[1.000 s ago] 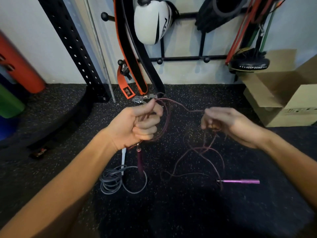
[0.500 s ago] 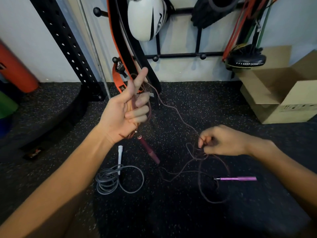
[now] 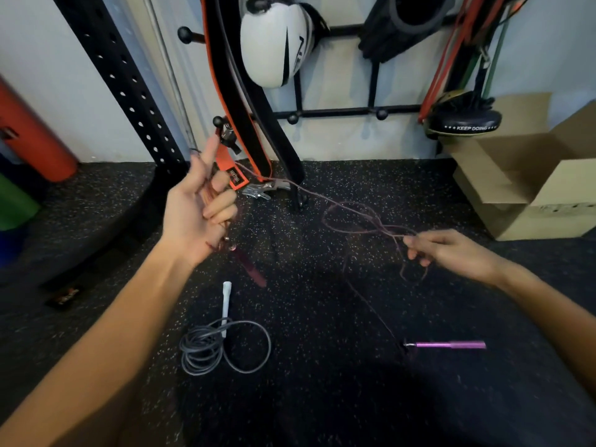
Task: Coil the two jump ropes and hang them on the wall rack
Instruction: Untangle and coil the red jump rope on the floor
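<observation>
- Grey jump rope (image 3: 206, 350) — one, coiled on the floor (image 3: 322, 398) well below the left end of the wall rack (image 3: 338, 112); its one visible white handle (image 3: 225, 304) lies across the coil's top.
- Purple handle (image 3: 451, 344): one, flat on the floor, well below the rack's right half, with cord running up from it.
- Right hand (image 3: 451, 253): fingers and thumb pinched together on several strands of the maroon jump rope (image 3: 348, 217), below the rack's right half.
- Left hand (image 3: 200, 211): palm up, forefinger straight, the other fingers curled over gathered loops of the same rope, just below the rack's left end. A second, darker handle (image 3: 251, 269) hangs under it.
- The maroon rope's slack is strung in loose loops between the two hands, clear of the rack.
- Cardboard box (image 3: 532, 188): one, flaps open, on the floor right of the rack; its contents cannot be told.
- Wall rack, hung items: one orange-and-black belt (image 3: 232, 91), one white padded piece (image 3: 274, 46), one black pad (image 3: 464, 122) lettered KEEP DOING, and a bunch of red and green bands (image 3: 451, 59) — number unclear.
- Black perforated upright (image 3: 122, 85): one, left of the rack.
</observation>
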